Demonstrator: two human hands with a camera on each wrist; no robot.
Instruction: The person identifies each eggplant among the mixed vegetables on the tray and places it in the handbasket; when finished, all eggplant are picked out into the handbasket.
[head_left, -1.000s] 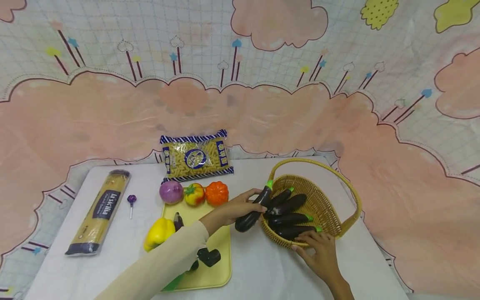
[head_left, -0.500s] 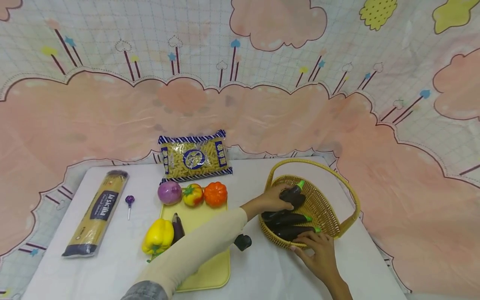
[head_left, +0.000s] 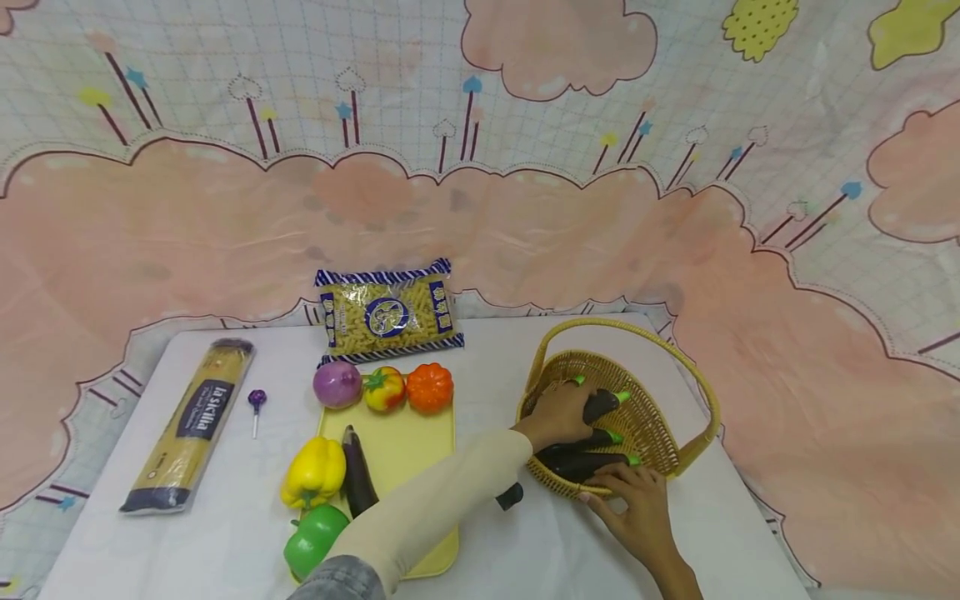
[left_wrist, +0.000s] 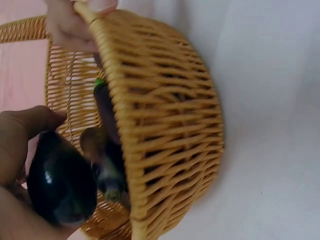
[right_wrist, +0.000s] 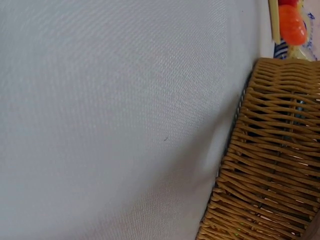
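In the head view my left hand (head_left: 558, 417) reaches into the wicker basket (head_left: 652, 417) and grips an eggplant (head_left: 600, 406) with a green stem. The left wrist view shows the rounded dark end of this eggplant (left_wrist: 62, 182) between thumb and fingers, above other eggplants in the basket. More eggplants (head_left: 581, 465) lie along the basket's near side, partly covered by my hands. My right hand (head_left: 633, 504) holds the basket's near rim, fingers over the inside and thumb outside. Only the basket's woven wall (right_wrist: 270, 165) shows large in the right wrist view.
A yellow tray (head_left: 397, 433) stands left of the basket. On or beside it are a purple onion (head_left: 337, 384), orange pumpkin (head_left: 430, 387), yellow bell pepper (head_left: 315, 472), green vegetable (head_left: 315, 537) and another eggplant (head_left: 358, 475). Pasta bags (head_left: 388, 315) and a lollipop (head_left: 257, 400) lie farther out.
My left hand has carried the eggplant rightward from over the basket's left rim down into the basket. The sleeve's shift uncovers the green vegetable. My right hand stays on the rim.
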